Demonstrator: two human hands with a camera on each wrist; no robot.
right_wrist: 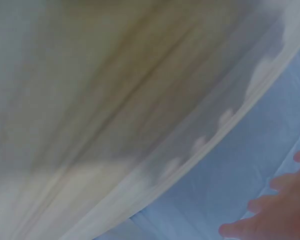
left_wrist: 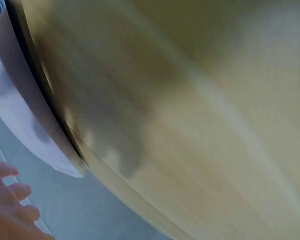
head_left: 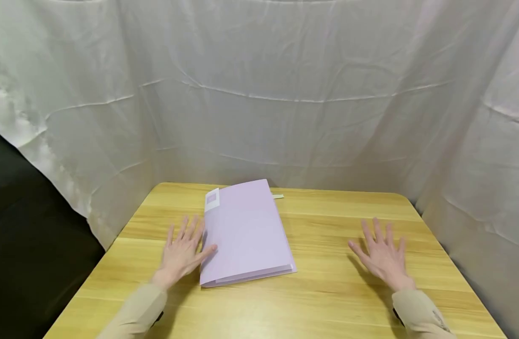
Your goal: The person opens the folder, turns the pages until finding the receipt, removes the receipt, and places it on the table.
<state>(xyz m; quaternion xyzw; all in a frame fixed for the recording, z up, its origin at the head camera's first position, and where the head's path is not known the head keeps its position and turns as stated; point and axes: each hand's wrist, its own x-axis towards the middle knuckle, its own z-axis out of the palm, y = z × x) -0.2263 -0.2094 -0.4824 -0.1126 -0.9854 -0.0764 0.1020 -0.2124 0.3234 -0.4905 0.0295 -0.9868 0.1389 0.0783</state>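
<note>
A lilac folder (head_left: 246, 230) with a white label on its upper left corner lies closed on the wooden table (head_left: 323, 301). My left hand (head_left: 182, 254) is spread at the folder's left edge, its thumb overlapping the cover in the head view; whether it touches cannot be told. In the left wrist view the fingers of the left hand (left_wrist: 12, 200) show at the lower left, with the folder (left_wrist: 35, 115) above them. Well right of the folder, my right hand (head_left: 384, 259) hovers above the tabletop with fingers spread, casting a shadow. It holds nothing.
A pale green tab (head_left: 278, 196) sticks out past the folder's upper right edge. Light grey curtains (head_left: 276, 94) hang behind the table and along both sides. A black area (head_left: 30, 226) lies beyond the curtain at the left.
</note>
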